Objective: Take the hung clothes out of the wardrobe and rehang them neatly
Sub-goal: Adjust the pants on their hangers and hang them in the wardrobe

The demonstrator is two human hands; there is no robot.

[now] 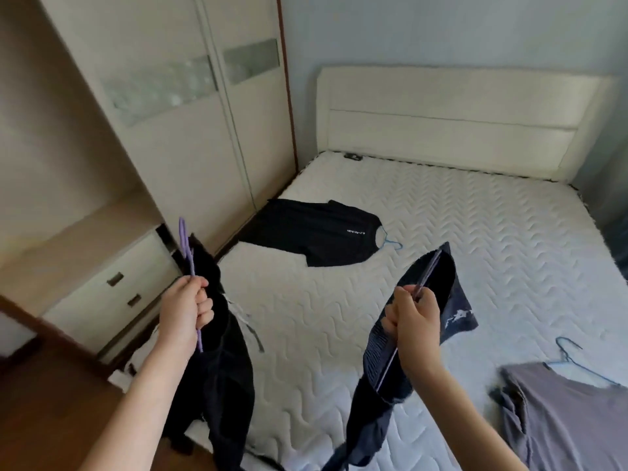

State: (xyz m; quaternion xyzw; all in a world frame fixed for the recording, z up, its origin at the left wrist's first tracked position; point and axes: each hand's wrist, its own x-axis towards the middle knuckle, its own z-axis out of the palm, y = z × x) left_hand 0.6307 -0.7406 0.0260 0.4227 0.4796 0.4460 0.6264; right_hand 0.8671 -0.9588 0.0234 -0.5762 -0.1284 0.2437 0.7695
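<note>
Both our hands are clenched round hangers. Our left hand (188, 309) grips a purple hanger (186, 253), held upright and edge-on to us, and a black garment (221, 368) droops from it over the near left edge of the mattress (441, 215). Our right hand (416, 321) grips a second purple hanger (430, 270), tilted away from us, with a dark navy garment (384, 362) slung on it above the near middle of the mattress.

On the far left part of the mattress a black T-shirt (312, 232) lies flat, with a blue hanger (390, 241) poking from its neck. At the near right corner of the mattress a grey garment (560, 413) lies with another blue hanger (571, 355) at its top edge. We see the wardrobe (190, 130) standing along the left side of the mattress and a white headboard (452, 120) at its far end.
</note>
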